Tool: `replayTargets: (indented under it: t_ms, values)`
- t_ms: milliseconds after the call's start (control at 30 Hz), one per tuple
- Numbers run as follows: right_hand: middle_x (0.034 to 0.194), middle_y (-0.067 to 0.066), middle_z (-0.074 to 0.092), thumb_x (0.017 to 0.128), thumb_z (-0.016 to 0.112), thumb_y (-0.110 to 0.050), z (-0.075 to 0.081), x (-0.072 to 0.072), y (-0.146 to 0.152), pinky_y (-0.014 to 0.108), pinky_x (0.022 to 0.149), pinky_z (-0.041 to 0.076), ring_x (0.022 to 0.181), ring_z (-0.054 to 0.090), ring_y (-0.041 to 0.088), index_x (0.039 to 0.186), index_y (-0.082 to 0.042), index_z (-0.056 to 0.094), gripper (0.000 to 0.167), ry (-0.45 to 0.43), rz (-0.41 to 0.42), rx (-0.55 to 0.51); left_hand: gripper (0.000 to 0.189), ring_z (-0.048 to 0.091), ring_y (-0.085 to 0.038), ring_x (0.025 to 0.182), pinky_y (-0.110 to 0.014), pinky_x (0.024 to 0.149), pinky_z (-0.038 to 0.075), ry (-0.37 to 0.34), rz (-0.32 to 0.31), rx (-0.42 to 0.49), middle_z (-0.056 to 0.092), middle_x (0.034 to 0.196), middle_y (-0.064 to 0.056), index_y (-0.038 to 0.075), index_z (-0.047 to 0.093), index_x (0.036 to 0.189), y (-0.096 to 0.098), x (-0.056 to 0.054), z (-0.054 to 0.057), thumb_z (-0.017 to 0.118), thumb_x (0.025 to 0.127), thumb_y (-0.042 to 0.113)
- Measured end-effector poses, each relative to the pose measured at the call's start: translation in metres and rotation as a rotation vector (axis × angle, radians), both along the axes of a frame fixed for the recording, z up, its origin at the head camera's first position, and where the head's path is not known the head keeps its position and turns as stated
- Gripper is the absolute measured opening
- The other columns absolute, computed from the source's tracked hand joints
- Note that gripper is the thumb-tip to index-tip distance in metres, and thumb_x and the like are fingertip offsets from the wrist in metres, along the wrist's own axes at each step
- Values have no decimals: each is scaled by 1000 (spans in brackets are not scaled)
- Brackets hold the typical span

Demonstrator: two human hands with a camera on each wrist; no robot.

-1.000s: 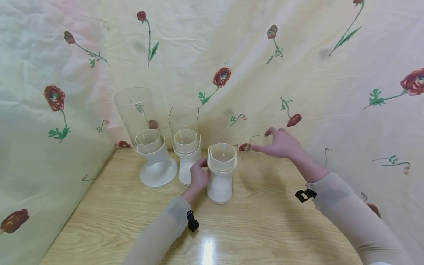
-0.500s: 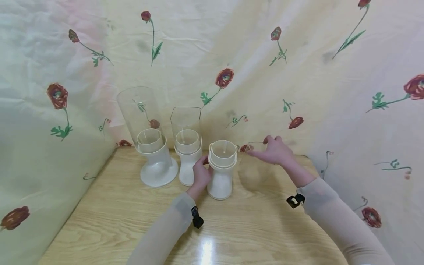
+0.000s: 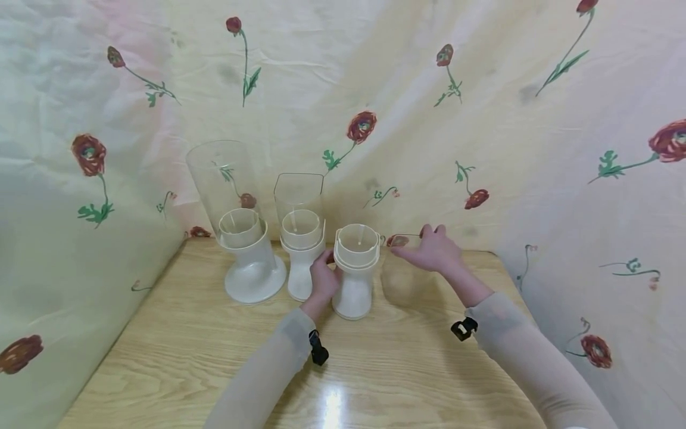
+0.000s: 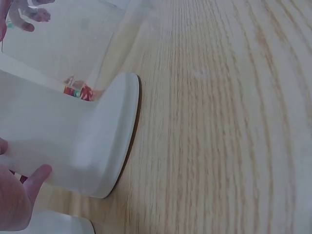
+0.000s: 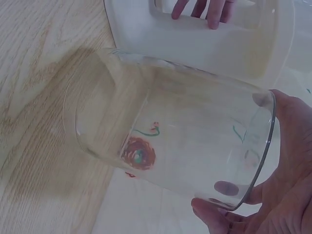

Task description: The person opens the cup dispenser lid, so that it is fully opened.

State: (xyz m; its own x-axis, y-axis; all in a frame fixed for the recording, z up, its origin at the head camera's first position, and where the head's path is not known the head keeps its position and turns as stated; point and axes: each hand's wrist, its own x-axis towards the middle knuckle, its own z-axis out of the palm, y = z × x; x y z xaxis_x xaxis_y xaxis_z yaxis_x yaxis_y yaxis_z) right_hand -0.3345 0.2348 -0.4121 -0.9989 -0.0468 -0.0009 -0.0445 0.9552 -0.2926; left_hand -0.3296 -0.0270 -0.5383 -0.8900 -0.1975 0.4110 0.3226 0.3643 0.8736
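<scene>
My left hand [image 3: 324,280] grips the narrow waist of a white pedestal-like stand [image 3: 355,295]. That stand is upright on the table, with a pale ring-shaped cup on top. In the left wrist view, the thumb and fingers lie against the stand [image 4: 53,131]. My right hand [image 3: 433,250] pinches the rim of a clear glass container [image 5: 190,131], just right of the stand. Thumb and fingers sit on either side of the rim in the right wrist view. The container's closed end is low, close over the tabletop.
Two more white stands, one wide-based [image 3: 256,280] and one narrower [image 3: 300,274], stand to the left. Tall clear containers, one round [image 3: 220,179] and one square-rimmed [image 3: 298,190], rise behind them. The wooden table [image 3: 396,369] meets a flower-print cloth [image 3: 407,107] at its back.
My right hand has brought the clear container left and lower, closer to the gripped stand. The left hand keeps its grip, and its stand sits slightly further back in view.
</scene>
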Motion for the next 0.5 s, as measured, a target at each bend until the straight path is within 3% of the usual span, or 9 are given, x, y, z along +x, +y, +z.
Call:
replayTargets:
  t_ms: [500]
  values:
    - [141,40,43,82,56,-90,-10,-5,-6,61,78,59,107,65,56,150,10,39,123,-16,-7,40,28,73,-42,101,-55,97,61,35,31,-39,77,104,-25,-5,72,115,-1,-7,0,68,88,-9]
